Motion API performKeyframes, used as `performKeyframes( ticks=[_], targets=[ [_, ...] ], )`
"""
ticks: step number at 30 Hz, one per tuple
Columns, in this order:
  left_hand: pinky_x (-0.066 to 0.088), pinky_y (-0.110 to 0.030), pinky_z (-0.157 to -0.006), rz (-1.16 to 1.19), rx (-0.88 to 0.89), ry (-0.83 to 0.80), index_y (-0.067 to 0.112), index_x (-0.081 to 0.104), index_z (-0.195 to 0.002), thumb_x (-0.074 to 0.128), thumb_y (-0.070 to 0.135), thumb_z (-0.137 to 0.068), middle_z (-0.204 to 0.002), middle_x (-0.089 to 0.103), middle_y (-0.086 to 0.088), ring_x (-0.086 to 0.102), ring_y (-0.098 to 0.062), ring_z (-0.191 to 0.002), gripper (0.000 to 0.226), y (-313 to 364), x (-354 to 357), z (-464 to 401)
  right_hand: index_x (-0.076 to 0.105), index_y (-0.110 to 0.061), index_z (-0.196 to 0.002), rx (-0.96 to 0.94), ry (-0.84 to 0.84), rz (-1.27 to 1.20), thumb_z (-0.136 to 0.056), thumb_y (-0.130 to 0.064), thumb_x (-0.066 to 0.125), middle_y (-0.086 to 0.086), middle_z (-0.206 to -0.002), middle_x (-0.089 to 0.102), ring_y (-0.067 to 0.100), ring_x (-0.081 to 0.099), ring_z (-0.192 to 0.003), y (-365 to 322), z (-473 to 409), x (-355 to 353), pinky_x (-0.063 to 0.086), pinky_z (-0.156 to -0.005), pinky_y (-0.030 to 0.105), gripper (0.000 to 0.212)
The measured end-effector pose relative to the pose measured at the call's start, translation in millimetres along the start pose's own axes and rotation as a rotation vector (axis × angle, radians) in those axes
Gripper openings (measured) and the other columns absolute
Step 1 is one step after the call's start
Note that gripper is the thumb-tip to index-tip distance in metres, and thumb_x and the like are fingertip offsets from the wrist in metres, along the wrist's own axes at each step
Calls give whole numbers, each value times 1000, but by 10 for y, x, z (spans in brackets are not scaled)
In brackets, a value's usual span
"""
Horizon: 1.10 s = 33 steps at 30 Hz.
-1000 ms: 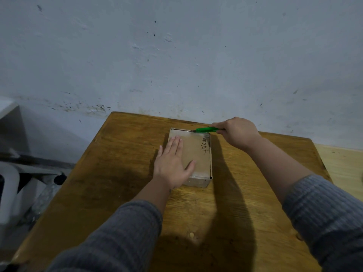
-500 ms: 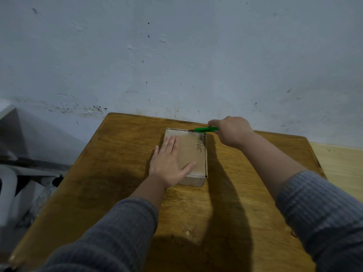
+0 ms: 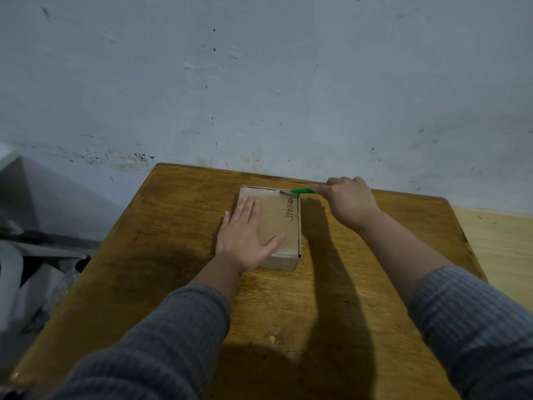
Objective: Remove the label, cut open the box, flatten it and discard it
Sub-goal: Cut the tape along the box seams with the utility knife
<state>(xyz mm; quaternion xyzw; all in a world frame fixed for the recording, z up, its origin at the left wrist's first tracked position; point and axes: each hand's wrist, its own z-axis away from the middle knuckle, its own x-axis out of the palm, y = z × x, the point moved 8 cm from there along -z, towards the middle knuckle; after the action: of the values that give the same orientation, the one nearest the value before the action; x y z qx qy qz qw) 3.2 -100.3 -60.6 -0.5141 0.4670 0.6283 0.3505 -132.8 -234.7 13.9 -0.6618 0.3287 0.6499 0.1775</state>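
Here my left hand (image 3: 245,236) lies spread flat, steadying the small brown cardboard box (image 3: 278,223) mid-frame, while my right hand (image 3: 347,202) fists a green-handled cutter (image 3: 300,191) slicing its far edge.

My left hand (image 3: 245,241) lies flat, palm down, fingers together and thumb spread wide. My right hand (image 3: 350,202) is stretched further forward, curled into a fist with knuckles up. Grey sleeves cover both forearms.
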Motion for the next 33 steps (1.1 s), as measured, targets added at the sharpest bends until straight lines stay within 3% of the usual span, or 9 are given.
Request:
performKeyframes(
  ticks=[3, 8, 11, 17, 21, 23, 28, 30, 33],
  targets=[
    [1, -45, -120, -4, -4, 2, 16, -3, -152, 20, 79, -82, -160, -10, 1, -11, -13, -146, 97, -4, -4, 4, 31, -39, -142, 37, -20, -11, -94, -13, 44, 4, -112, 61, 24, 57, -101, -106, 37, 72, 40, -84, 36, 55],
    [4, -47, -120, -13, -10, 6, 15, -2, -152, 17, 79, -81, -161, -10, 1, -10, -13, -146, 98, -8, 16, -12, 33, -36, -141, 97, -22, -17, -94, -9, 43, 4, -103, 63, 24, 58, -95, 87, 112, 64, 41, -81, 36, 55],
    [4, -46, -120, 4, -6, 10, 15, -2, -152, 19, 79, -81, -161, -9, 1, -10, -13, -146, 98, -10, 26, -23, 39, -37, -139, 116, -24, -78, -96, -12, 40, 4, -100, 65, 24, 60, -87, 291, 220, 2, 45, -74, 35, 49],
    [-1, -42, -120, 64, 12, 9, 15, -1, -152, 25, 80, -81, -161, -8, 2, -9, -12, -147, 100, -28, 33, -20, 46, -33, -134, 297, -101, -521, -95, -24, 45, 4, -91, 63, 17, 58, -61, 223, 374, 100, 46, -47, 27, 40],
    [-9, -40, -115, 272, 54, -63, 20, -2, -152, 38, 78, -77, -160, -9, 6, -9, -9, -146, 103, -23, -92, 47, 52, -32, -128, 370, -82, -652, -93, -36, 51, 2, -95, 65, 12, 57, -65, 85, 526, 125, 41, -45, 22, 35],
    [-10, -42, -116, 264, 123, -76, 21, 0, -152, 40, 81, -72, -159, -7, 9, -8, -6, -145, 108, -77, -202, 140, 54, -32, -126, 355, -67, -655, -92, -35, 53, 2, -103, 68, 11, 59, -72, -40, 632, 109, 44, -49, 20, 34],
    [-5, -44, -119, -16, 270, -150, 22, -2, -152, 41, 82, -72, -159, -6, 9, -9, -2, -142, 109, -409, -175, 265, 58, -31, -124, 235, -57, -628, -91, -33, 56, -2, -121, 65, 15, 63, -98, -475, 836, -48, 54, -72, 28, 34],
    [0, -43, -120, -35, 288, -177, 23, -2, -152, 46, 75, -77, -159, -7, 11, -5, -5, -145, 103, -464, -139, 259, 58, -32, -123, 159, -22, -571, -90, -34, 56, -5, -120, 66, 14, 61, -104, -638, 890, -147, 53, -85, 37, 33],
    [1, -38, -120, -24, 312, -146, 23, -1, -152, 49, 70, -80, -159, -4, 10, 0, -7, -146, 99, -437, -153, 289, 59, -35, -121, 90, 6, -465, -90, -35, 56, -10, -115, 67, 12, 61, -104, -814, 931, -226, 47, -88, 37, 32]
  ],
)
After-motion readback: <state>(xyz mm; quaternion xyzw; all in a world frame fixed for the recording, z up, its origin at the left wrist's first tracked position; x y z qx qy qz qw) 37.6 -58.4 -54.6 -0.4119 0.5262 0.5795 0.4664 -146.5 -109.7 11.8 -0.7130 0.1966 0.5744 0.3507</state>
